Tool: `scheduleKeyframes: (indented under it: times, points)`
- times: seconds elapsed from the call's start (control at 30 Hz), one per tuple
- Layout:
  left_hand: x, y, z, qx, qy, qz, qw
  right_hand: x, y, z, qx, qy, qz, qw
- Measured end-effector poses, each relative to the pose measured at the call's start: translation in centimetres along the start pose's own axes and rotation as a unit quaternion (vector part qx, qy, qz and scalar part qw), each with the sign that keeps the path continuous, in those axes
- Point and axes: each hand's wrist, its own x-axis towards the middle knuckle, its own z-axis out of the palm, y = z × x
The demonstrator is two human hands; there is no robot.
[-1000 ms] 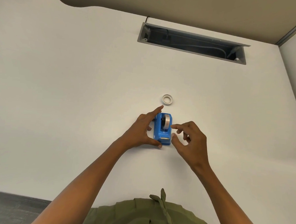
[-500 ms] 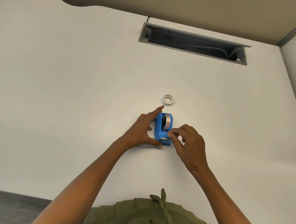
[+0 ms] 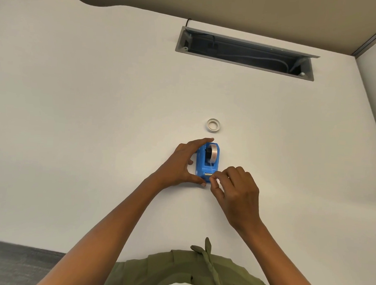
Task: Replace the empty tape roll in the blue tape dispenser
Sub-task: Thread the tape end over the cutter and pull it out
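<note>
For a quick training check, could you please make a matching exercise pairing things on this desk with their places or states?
Things:
1. blue tape dispenser
2. tape roll
3. empty white core
4. cable tray

Places or states:
A. lying flat on the desk, beyond the dispenser
B. recessed in the desk's far edge, lid open
C. steadied by the left hand
D. seated in the dispenser

Pairs: 1-C, 2-D, 3-A, 4-B

A single head-worn wide-angle view looks forward and steeply down over a white desk [image 3: 97,115]. Both forearms enter from the lower edge, hands meeting at frame centre. The cable tray opening [image 3: 244,53] sits upper right, far from the lens.
</note>
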Motion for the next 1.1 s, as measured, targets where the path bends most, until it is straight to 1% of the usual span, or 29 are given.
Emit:
scheduleKeyframes:
  times: [0.3,0.5,0.9,1.1]
  points:
    - [0.0,0.0,0.0,-0.001,0.007,-0.002,1.0,-0.2,-0.3,0.3,-0.024,0.023,-0.029,0.999]
    - [0.0,0.3,-0.2,0.005,-0.002,0.009,1.0,-0.4,-0.2,0.7,-0.051,0.026,-0.035,0.998]
    - [0.1,0.3,-0.2,0.003,-0.004,0.007,1.0,-0.8,0.3,1.6,-0.083,0.064,-0.057,0.993]
    - [0.1,0.3,-0.2,0.002,-0.004,0.007,1.0,-1.0,0.4,1.6,-0.09,0.054,-0.068,0.992]
